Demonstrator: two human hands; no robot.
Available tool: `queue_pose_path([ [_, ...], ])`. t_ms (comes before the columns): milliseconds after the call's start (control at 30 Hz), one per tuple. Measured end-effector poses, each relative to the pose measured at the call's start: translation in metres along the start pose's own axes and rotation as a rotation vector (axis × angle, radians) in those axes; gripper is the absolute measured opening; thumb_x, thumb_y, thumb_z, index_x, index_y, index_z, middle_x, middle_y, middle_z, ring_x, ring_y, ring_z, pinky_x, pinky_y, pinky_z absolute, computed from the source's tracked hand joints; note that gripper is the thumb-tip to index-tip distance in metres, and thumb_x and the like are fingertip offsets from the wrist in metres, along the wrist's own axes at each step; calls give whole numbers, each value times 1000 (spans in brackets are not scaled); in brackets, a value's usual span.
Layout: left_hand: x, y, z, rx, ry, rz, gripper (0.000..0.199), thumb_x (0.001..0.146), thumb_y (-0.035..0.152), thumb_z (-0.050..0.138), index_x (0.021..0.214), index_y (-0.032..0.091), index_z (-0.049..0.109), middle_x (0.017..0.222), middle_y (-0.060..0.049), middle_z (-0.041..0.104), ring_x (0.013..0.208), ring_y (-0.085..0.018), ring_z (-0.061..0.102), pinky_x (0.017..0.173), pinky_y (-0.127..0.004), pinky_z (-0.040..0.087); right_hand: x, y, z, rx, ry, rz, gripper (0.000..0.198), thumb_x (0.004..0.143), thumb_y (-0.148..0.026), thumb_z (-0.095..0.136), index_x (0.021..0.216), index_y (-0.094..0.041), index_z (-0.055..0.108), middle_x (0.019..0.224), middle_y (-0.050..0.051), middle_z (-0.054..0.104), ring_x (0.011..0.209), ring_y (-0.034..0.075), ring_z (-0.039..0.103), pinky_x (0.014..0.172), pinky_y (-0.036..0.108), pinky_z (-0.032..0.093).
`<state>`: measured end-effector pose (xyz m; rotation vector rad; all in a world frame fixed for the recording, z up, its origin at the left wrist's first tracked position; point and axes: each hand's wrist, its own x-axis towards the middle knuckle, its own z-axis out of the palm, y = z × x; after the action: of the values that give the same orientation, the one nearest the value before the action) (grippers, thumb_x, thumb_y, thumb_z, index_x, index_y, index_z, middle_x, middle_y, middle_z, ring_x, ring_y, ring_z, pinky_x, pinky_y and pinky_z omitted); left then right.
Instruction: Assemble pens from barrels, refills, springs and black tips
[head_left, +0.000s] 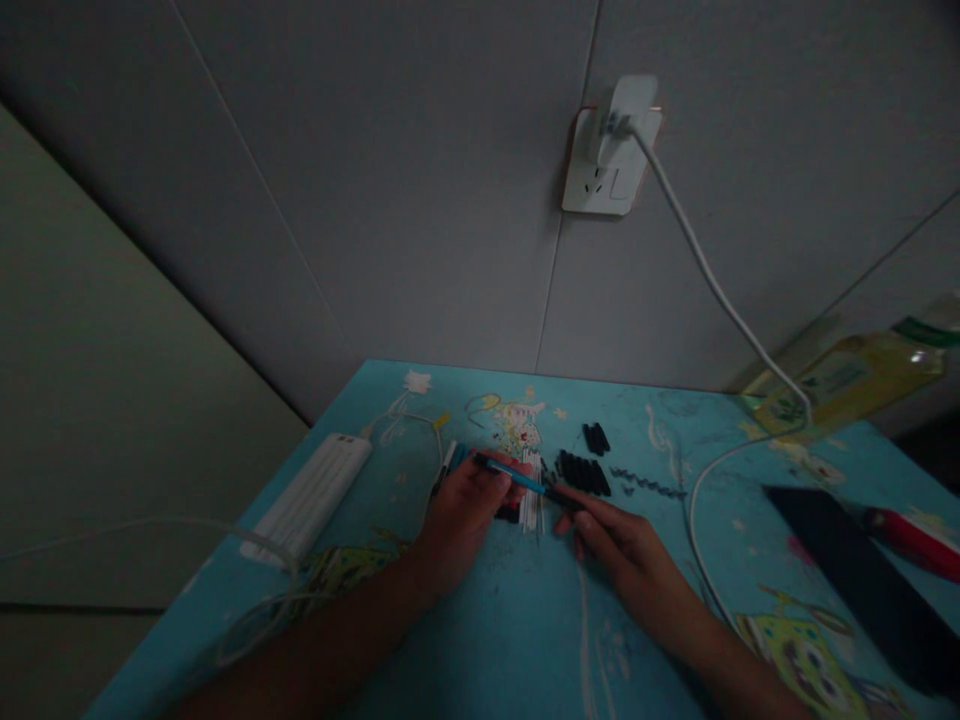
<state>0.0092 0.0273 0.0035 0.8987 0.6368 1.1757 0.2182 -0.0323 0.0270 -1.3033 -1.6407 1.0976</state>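
A marker-like pen with a blue barrel and dark ends is held between my two hands over the table. My left hand is closed round its left part, and my right hand grips its dark right end. Beneath the pen lies a bundle of thin white sticks resembling pen refills. Just right of it are a row of short black caps or tubes and a smaller black group. Several pens and a dark red piece are partly hidden by my left hand.
A white power strip with cables lies left on the blue patterned table. A white cord hangs from the wall socket. To the right are small dark pieces, a tilted oil bottle, a dark slab and a red-handled tool.
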Motion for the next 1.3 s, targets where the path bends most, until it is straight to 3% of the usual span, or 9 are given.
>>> queue_pose_path([
  [267, 1, 0, -2, 48, 3, -18, 24, 87, 31, 71, 105, 16, 66, 103, -9, 71, 83, -16, 66, 81, -31, 51, 0, 6, 0, -69, 19, -48, 36, 101, -37, 45, 132, -27, 60, 93, 2, 70, 74, 15, 60, 72, 27, 48],
  [467, -1, 2, 1, -4, -47, 2, 19, 89, 28, 68, 105, 18, 64, 107, -10, 71, 85, -17, 65, 84, -34, 50, -2, 0, 1, -56, 7, 41, 38, 101, -43, 42, 94, -19, 72, 70, 1, 62, 64, 14, 55, 59, 25, 41],
  [667, 0, 5, 0, 84, -110, 49, 18, 91, 30, 65, 104, 17, 64, 89, -6, 70, 69, -12, 57, 68, -27, 46, -2, -3, 5, 169, -65, 102, 48, 101, -50, 39, 85, -17, 70, 65, 4, 70, 62, 16, 61, 64, 27, 45],
  [800, -4, 5, 1, 73, -90, 51, 21, 89, 33, 68, 103, 18, 63, 98, -8, 71, 73, -14, 59, 70, -28, 46, 0, -4, 7, 333, -113, 183, 55, 102, -52, 34, 79, -16, 67, 55, 5, 69, 52, 16, 60, 61, 28, 47],
  [933, -6, 3, 2, 80, -54, 35, 21, 90, 32, 66, 107, 20, 63, 108, -8, 71, 81, -16, 62, 79, -32, 49, 2, -3, 8, 373, -127, 173, 54, 100, -55, 36, 84, -15, 69, 59, 5, 68, 53, 15, 57, 57, 27, 45],
  [1100, -3, 0, 1, 119, 34, 44, 22, 90, 32, 66, 107, 18, 64, 108, -9, 71, 87, -18, 65, 82, -32, 50, 1, -3, 8, 138, -69, 96, 52, 99, -53, 42, 78, -16, 71, 59, 1, 58, 56, 12, 50, 55, 24, 38],
  [1300, 0, 0, 1, 51, 117, 41, 20, 88, 31, 69, 101, 17, 64, 99, -7, 72, 83, -15, 66, 82, -31, 52, 1, -1, 8, 92, 41, 99, 41, 98, -46, 48, 124, -19, 64, 78, 2, 66, 63, 14, 53, 56, 25, 42],
])
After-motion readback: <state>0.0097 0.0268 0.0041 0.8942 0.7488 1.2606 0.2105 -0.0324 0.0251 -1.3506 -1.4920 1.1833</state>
